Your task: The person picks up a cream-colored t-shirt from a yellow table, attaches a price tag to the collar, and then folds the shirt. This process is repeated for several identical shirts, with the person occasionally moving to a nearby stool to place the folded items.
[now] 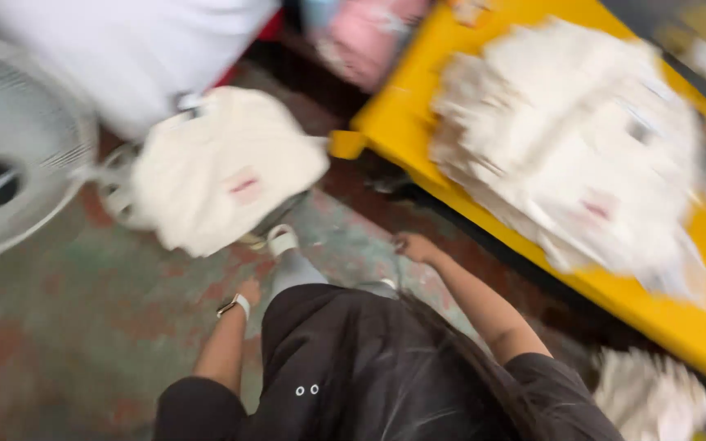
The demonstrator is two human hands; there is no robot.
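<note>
Worn green-red floor [83, 327], blurred. Left hand [248, 291] and right hand [415, 245] both hang low, empty; finger spread unclear. Nearest: cream cloth bundle [222, 167] on floor beside fan [18, 147]. Larger cream pile [574, 139] already heaped on yellow table [402, 114].

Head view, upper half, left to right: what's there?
White fan → cream cloth bundle on the floor → yellow table edge → blurred heap of cream cloths on that table.
</note>
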